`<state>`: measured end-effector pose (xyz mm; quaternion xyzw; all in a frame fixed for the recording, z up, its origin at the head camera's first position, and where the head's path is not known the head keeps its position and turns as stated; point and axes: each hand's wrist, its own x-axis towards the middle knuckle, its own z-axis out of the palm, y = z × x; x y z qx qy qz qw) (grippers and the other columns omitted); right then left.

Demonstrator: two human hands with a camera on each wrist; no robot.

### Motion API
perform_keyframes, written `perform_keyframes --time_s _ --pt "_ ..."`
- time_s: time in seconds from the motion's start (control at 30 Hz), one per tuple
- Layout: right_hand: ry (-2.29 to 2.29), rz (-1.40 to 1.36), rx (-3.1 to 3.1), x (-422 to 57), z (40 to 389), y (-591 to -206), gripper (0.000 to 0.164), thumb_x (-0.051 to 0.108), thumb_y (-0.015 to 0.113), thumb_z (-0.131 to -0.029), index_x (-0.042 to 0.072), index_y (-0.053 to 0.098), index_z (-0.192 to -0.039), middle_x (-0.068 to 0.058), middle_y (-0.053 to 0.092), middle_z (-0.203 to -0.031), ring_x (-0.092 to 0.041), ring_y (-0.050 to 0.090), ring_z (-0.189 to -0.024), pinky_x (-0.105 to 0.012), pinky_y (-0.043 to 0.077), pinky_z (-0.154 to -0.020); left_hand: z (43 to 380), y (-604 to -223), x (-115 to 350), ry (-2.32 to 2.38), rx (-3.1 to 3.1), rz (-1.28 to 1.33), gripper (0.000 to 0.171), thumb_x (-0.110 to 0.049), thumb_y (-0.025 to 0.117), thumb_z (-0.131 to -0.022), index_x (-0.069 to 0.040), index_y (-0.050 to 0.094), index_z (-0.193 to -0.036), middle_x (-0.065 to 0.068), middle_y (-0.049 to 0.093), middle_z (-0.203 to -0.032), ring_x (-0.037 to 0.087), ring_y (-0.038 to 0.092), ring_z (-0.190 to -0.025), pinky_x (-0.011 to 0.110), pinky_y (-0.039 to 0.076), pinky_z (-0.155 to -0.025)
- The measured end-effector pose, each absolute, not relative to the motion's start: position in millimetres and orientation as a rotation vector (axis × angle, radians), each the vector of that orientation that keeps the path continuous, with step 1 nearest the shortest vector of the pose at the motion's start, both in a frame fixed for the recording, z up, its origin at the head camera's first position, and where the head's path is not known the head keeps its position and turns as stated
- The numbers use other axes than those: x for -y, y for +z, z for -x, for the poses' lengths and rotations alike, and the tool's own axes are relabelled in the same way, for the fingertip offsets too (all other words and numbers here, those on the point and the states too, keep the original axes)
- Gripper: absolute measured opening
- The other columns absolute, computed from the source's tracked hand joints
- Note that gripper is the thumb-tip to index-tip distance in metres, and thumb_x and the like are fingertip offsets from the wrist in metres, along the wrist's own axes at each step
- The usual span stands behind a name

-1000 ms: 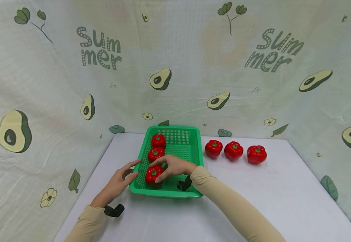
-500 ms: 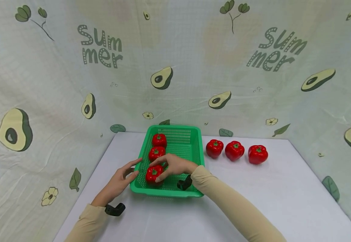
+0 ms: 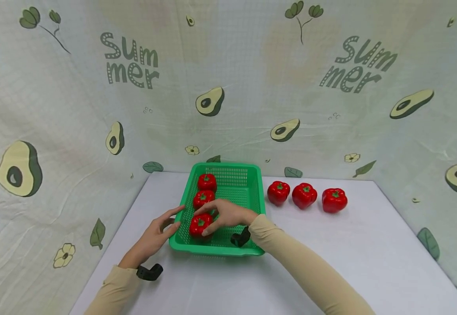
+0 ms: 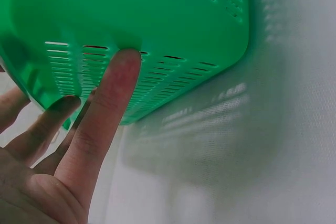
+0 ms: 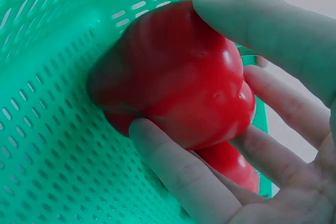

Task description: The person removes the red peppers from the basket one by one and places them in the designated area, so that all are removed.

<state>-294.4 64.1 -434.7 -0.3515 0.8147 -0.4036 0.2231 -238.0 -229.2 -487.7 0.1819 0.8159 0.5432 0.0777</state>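
Three red bell peppers stand in a row along the left side of a green plastic basket. My right hand reaches inside and grips the nearest bell pepper, thumb and fingers on opposite sides. In the right wrist view that pepper sits close to the perforated basket floor; whether it touches is unclear. Behind it are the middle pepper and the far pepper. Outside the basket's left wall, my left hand is spread, its straight fingertips touching the slotted side.
Right of the basket, three more red bell peppers stand on the white table: the left one, the middle one and the right one. A patterned cloth hangs behind and along both sides.
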Motion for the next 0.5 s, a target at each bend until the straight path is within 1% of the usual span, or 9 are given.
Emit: perform_keyframes --time_s 0.23,0.4,0.5 --pt "-1.137 0.970 -2.278 -73 295 -424 0.057 0.023 0.090 -0.092 0.015 0.071 -0.146 0.005 0.069 -0.142 -0.021 0.059 -0.126 -0.034 0.058 -0.095 240 -488 228 1.632 -2.452 -0.559 0.057 -0.024 0.061 -0.115 -0.013 0.044 -0.168 0.017 0.041 -0.171 0.048 0.051 -0.144 0.071 0.045 -0.112" --pt "-1.149 0.974 -2.287 -80 293 -418 0.057 0.024 0.089 -0.092 0.015 0.071 -0.145 0.004 0.068 -0.144 -0.024 0.059 -0.127 -0.033 0.058 -0.093 239 -488 228 1.639 -2.454 -0.563 0.057 -0.022 0.061 -0.115 -0.012 0.043 -0.168 0.017 0.039 -0.172 0.049 0.050 -0.145 0.070 0.045 -0.113" --pt "-1.165 0.970 -2.282 -84 290 -414 0.057 0.025 0.089 -0.091 0.015 0.072 -0.145 0.004 0.069 -0.143 -0.028 0.059 -0.128 -0.035 0.059 -0.092 239 -488 228 1.637 -2.454 -0.564 0.058 -0.023 0.061 -0.115 -0.013 0.043 -0.168 0.017 0.039 -0.173 0.048 0.050 -0.145 0.070 0.044 -0.113"
